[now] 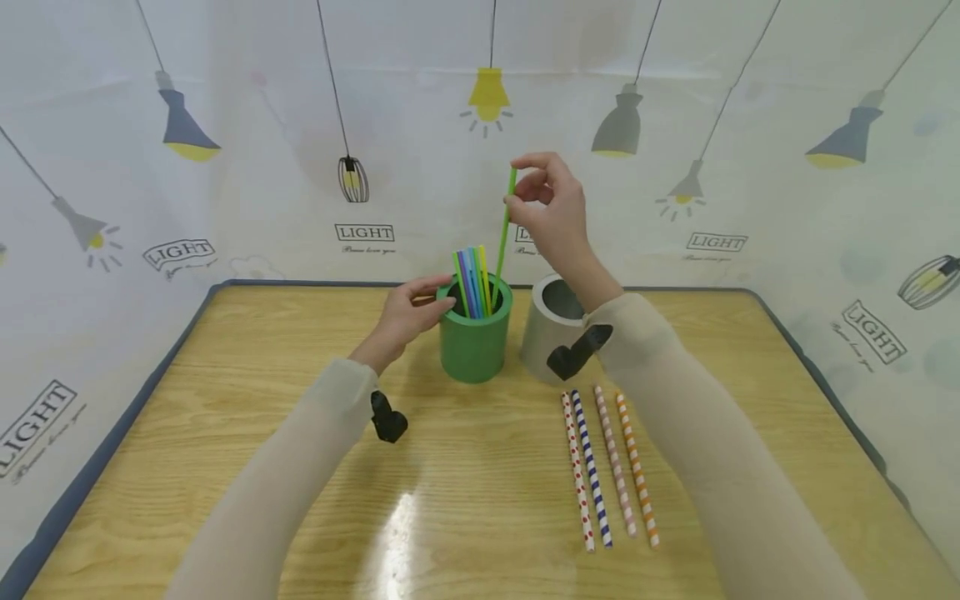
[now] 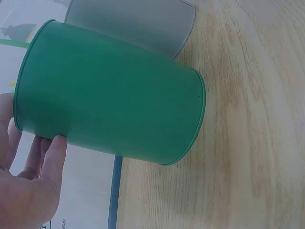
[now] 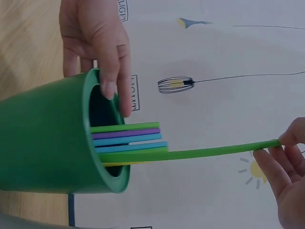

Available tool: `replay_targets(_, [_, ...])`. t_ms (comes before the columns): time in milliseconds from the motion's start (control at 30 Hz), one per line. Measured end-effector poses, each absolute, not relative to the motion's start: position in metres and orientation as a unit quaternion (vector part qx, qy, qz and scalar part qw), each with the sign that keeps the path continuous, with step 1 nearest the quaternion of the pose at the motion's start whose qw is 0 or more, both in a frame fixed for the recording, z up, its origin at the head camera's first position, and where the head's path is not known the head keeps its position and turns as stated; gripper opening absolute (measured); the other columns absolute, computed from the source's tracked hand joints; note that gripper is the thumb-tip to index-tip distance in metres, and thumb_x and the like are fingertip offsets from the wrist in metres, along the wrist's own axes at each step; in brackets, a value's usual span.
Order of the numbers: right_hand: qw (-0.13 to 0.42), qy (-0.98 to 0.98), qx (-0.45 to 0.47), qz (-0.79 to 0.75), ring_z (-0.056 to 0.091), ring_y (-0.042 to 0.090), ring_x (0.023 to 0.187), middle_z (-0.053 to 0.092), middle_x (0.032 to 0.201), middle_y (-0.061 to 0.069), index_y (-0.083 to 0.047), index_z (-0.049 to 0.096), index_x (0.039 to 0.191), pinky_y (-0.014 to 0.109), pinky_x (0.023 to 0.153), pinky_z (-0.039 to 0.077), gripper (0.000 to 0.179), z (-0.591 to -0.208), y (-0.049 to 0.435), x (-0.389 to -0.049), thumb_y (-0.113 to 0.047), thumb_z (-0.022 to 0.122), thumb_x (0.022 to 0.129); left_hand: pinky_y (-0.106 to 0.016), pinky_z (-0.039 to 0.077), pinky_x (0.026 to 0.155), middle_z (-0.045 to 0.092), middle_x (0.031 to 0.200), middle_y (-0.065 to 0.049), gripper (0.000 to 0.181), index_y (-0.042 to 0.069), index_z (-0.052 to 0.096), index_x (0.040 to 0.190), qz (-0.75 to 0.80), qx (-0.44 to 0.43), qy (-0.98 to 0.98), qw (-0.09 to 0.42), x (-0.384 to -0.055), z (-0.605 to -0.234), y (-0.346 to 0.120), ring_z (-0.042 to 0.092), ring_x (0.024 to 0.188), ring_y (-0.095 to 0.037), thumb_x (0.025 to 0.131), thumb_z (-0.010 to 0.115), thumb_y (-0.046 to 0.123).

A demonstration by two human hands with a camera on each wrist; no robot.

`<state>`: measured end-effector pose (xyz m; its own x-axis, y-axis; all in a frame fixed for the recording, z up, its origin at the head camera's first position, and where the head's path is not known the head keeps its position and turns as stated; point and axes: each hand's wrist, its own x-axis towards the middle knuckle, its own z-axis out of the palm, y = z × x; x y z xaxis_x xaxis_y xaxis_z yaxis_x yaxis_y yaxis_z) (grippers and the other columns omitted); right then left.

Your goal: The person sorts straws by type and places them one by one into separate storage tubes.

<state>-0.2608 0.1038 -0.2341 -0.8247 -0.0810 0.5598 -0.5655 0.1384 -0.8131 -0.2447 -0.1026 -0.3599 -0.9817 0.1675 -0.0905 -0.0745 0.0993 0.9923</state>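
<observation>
Printed backdrop [image 1: 420, 150], wooden table [image 1: 487, 483], fingers [image 1: 542, 160] pinching straw [image 1: 502, 242]

Lower ends of the plain straws [image 1: 473, 283] out of sight inside the green cup [image 1: 472, 350]

There is one green cup [image 1: 472, 354] and one grey cup [image 1: 538, 343]. Four patterned straws [image 1: 592, 468] show, and at least six plain straws [image 1: 472, 282], too bunched to count exactly.

The boxed capital word "LIGHT" [image 1: 364, 232] is printed repeatedly on the white backdrop [image 1: 420, 183], at the back and on both sides, appearing sideways in the right wrist view, with script lines [image 1: 368, 249] beneath too small to read surely.
</observation>
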Motion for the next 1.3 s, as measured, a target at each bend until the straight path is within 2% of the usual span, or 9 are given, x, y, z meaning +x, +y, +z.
replay_targets(233, [0.161,-0.779,0.195,0.574,0.059,0.018,0.078,0.056,0.089,0.01,-0.004,0.056,0.11,0.027,0.061,0.053,0.03,-0.271,0.108,-0.277,0.002,0.06,0.082,-0.041,0.046,0.09,0.048,0.128,-0.012,0.043,0.012,0.055,0.128,0.665,0.034,0.741,0.086,-0.244,-0.36,-0.102,0.047,0.117,-0.027,0.087,0.065,0.016])
replay_targets(600, [0.099,-0.82,0.175,0.536,0.059,0.02,0.079,0.059,0.09,0.013,-0.003,0.057,0.112,0.028,0.065,0.053,0.03,-0.308,0.105,-0.281,0.003,0.06,0.082,-0.045,0.043,0.092,0.048,0.128,-0.012,0.042,0.012,0.055,0.128,0.669,0.026,0.738,0.084,-0.244,-0.36,-0.102,0.047,0.117,-0.028,0.087,0.065,0.015])
replay_targets(933, [0.094,-0.846,0.17,0.497,0.061,0.024,0.08,0.062,0.091,0.019,0.001,0.057,0.109,0.03,0.07,0.052,0.031,-0.325,0.099,-0.282,0.007,0.061,0.079,-0.042,0.046,0.089,0.049,0.127,-0.012,0.042,0.013,0.056,0.128,0.665,0.03,0.741,0.084,-0.245,-0.361,-0.102,0.049,0.116,-0.027,0.087,0.065,0.017])
replay_targets(1300, [0.081,-0.864,0.162,0.47,0.061,0.023,0.082,0.062,0.09,0.014,-0.004,0.055,0.115,0.03,0.07,0.053,0.037,-0.325,0.093,-0.283,0.006,0.06,0.08,-0.04,0.047,0.087,0.051,0.125,-0.011,0.041,0.014,0.056,0.127,0.66,0.032,0.747,0.078,-0.245,-0.36,-0.102,0.05,0.114,-0.027,0.087,0.065,0.018])
